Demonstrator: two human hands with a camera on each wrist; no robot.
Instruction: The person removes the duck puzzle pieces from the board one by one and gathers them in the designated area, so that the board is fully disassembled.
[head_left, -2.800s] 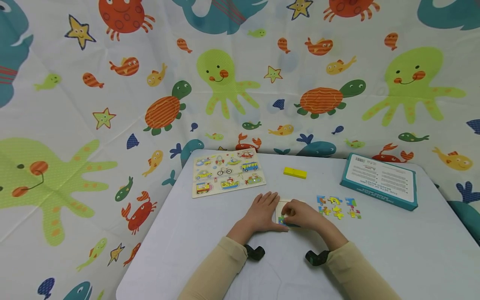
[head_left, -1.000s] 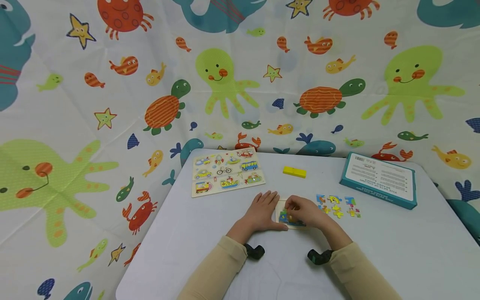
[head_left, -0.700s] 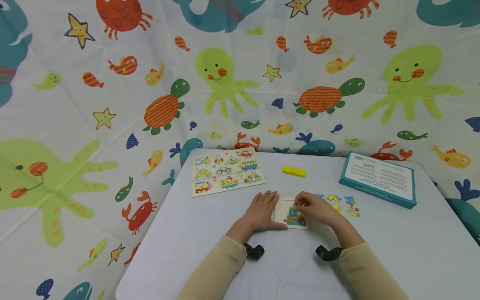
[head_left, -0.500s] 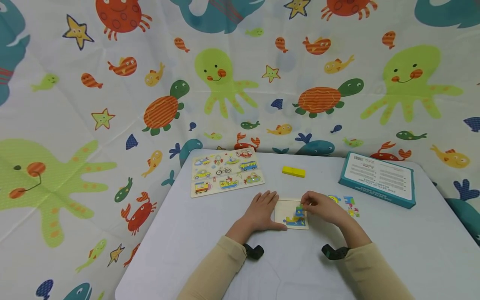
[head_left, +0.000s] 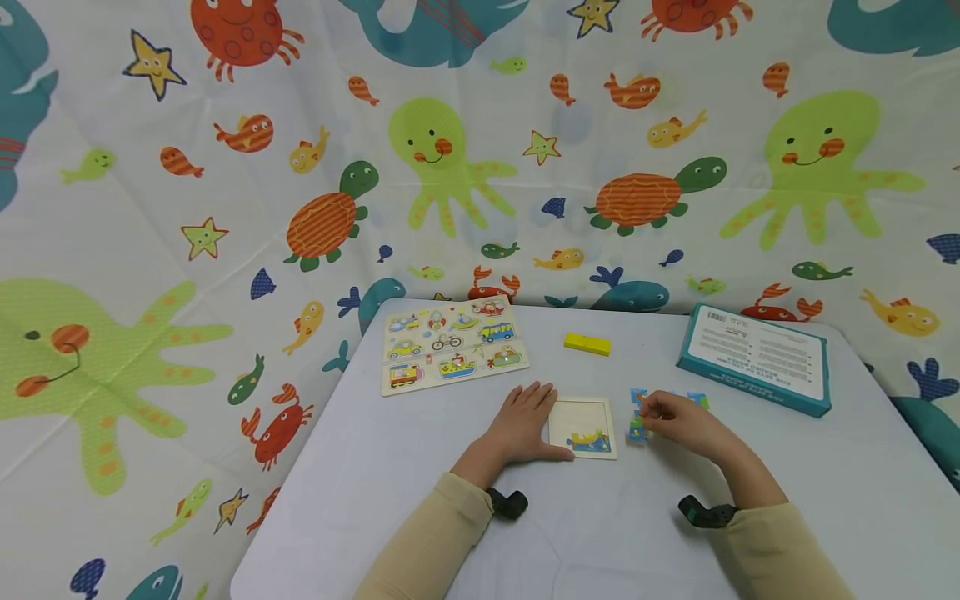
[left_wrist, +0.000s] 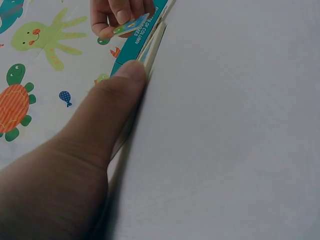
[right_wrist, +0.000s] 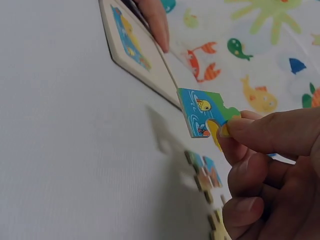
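Observation:
A small wooden jigsaw tray (head_left: 577, 417) lies on the table with joined blue and yellow pieces (head_left: 592, 442) along its lower right. My left hand (head_left: 519, 429) rests at its left side, fingers straight and spread, thumb along the near edge. My right hand (head_left: 688, 427) is right of the tray, pinching a jigsaw piece (right_wrist: 202, 107) between thumb and forefinger. That piece is blue and green with a small yellow duck, and hangs tilted above the table. Loose jigsaw pieces (right_wrist: 205, 172) lie beneath the right hand, partly hidden by it in the head view.
A wooden vehicle puzzle board (head_left: 453, 346) lies at the back left. Near the back middle is a yellow block (head_left: 588, 343). A teal box (head_left: 756, 358) with a white label sits at the back right. A sea-animal cloth (head_left: 480, 167) hangs behind the white table (head_left: 600, 533).
My right hand has lifted the blue-green piece out of the tray and carried it right, over the loose pieces. The tray's joined lower row stays behind. My left hand has stayed still.

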